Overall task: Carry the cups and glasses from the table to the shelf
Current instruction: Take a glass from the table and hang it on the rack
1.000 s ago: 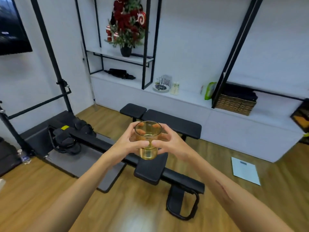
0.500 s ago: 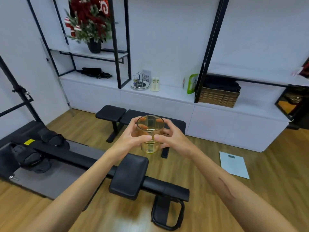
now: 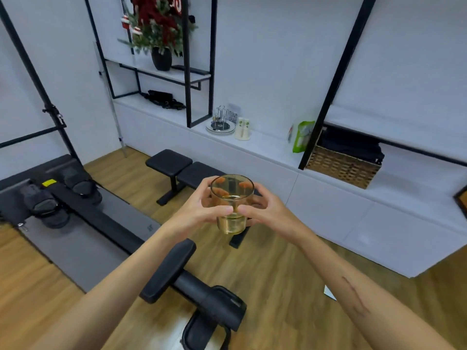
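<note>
Two hands hold one glass (image 3: 232, 205) up in the air. The left hand (image 3: 199, 210) and the right hand (image 3: 265, 210) curl their fingers around its sides, and the thumbs almost meet in front. The glass is upright, with yellow drink low inside. The white shelf (image 3: 265, 147) is well apart, behind the glass.

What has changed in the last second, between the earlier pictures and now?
The person has walked toward the white shelf, so the rowing machine and black bench have slid down and left in view. Nothing was taken or released. The left hand and right hand still hold the glass of yellowish liquid upright, fingers curled round it.
</note>
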